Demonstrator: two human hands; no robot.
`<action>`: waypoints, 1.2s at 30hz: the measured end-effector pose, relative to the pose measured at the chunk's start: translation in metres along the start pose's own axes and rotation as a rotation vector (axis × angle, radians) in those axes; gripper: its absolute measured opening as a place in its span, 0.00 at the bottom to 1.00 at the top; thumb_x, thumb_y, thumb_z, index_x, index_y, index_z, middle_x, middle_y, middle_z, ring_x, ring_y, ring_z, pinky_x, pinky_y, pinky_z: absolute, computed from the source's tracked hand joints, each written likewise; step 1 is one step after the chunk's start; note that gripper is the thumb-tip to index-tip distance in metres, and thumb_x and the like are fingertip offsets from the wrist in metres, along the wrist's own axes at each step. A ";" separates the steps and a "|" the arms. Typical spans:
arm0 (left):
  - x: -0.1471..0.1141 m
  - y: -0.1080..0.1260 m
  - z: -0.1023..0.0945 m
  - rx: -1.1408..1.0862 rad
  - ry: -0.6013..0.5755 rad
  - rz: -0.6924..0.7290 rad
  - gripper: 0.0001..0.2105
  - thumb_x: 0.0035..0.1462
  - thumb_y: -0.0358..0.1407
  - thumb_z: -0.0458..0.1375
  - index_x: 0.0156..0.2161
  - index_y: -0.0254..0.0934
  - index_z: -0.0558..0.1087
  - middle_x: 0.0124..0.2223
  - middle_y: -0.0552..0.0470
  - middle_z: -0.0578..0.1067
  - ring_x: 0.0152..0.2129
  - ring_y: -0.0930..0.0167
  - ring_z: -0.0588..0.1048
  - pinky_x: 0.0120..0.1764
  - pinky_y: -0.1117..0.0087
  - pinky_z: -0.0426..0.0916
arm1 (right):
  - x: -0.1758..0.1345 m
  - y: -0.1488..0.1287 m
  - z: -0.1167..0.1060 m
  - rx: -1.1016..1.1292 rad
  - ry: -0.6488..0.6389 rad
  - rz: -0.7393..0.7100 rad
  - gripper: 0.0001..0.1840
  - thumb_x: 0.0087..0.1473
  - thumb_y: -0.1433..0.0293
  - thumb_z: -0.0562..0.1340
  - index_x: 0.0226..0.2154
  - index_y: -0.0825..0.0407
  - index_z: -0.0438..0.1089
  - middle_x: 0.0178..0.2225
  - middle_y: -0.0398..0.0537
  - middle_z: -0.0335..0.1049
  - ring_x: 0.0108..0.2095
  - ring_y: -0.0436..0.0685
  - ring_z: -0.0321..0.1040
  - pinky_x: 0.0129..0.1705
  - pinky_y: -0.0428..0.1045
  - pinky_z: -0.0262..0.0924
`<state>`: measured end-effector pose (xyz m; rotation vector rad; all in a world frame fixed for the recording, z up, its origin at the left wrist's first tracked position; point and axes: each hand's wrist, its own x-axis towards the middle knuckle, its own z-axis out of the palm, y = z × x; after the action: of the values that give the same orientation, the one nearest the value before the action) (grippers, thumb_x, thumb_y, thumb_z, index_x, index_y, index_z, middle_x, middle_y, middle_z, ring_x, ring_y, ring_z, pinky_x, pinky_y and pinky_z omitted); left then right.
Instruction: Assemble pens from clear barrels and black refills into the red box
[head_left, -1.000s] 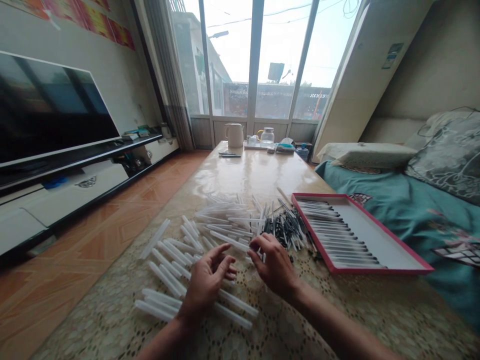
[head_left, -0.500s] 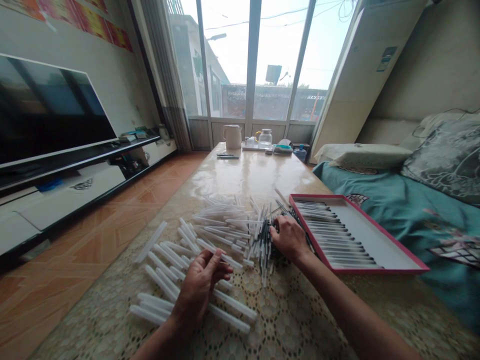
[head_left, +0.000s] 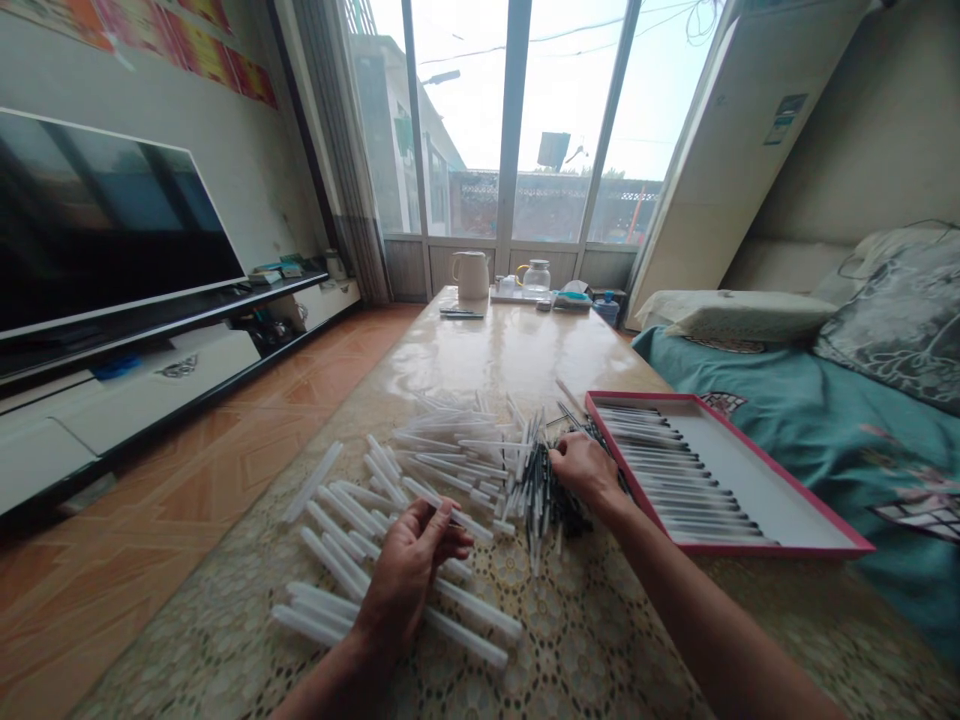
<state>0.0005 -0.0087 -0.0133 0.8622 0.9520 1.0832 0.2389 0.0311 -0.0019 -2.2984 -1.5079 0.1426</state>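
Note:
My left hand (head_left: 414,562) pinches a translucent white pen barrel (head_left: 474,524) between thumb and fingers, over loose barrels. My right hand (head_left: 589,468) is at the edge of a heap of thin refills and black pen parts (head_left: 537,495), its fingertips drawn together. What they hold, if anything, is too small to make out. More white barrels (head_left: 339,565) lie on both sides of my left hand, and another pile (head_left: 450,440) spreads beyond it. Right of my right hand, a pink-rimmed box (head_left: 787,470) contains a row of pens (head_left: 667,480) with dark ends.
The patterned table (head_left: 600,630) stretches towards the windows. At its far end stand a cream jug (head_left: 471,276), a glass teapot (head_left: 537,278) and a tissue pack (head_left: 573,297). A sofa with a teal cover (head_left: 757,390) flanks it on the right, a TV cabinet (head_left: 172,365) on the left.
My right hand's fingers have drawn closer together at the dark heap. The left hand keeps its pinch on the pen barrel. The whole view has shifted slightly.

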 end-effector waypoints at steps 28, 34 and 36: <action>0.002 0.003 0.001 -0.179 0.094 0.057 0.12 0.46 0.37 0.64 0.33 0.34 0.67 0.24 0.53 0.78 0.22 0.73 0.77 0.28 0.75 0.72 | -0.110 -0.010 0.006 0.135 0.109 -0.659 0.14 0.61 0.70 0.50 0.34 0.51 0.70 0.24 0.44 0.68 0.23 0.49 0.67 0.25 0.44 0.49; 0.001 -0.001 0.004 -0.130 0.042 0.051 0.14 0.44 0.39 0.65 0.33 0.33 0.68 0.26 0.51 0.78 0.21 0.72 0.77 0.28 0.74 0.72 | -0.113 -0.012 0.008 0.097 0.101 -0.680 0.13 0.60 0.71 0.50 0.32 0.49 0.70 0.22 0.43 0.67 0.21 0.49 0.64 0.24 0.44 0.46; 0.000 -0.001 0.004 -0.121 0.018 0.044 0.14 0.44 0.39 0.66 0.32 0.33 0.69 0.26 0.51 0.78 0.22 0.71 0.77 0.28 0.73 0.73 | -0.115 -0.013 0.008 0.135 0.111 -0.688 0.12 0.60 0.70 0.51 0.34 0.50 0.69 0.24 0.44 0.68 0.23 0.50 0.66 0.25 0.44 0.49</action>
<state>0.0050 -0.0098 -0.0129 0.7783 0.8771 1.1756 0.1776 -0.0655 -0.0187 -1.5461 -2.0526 -0.0709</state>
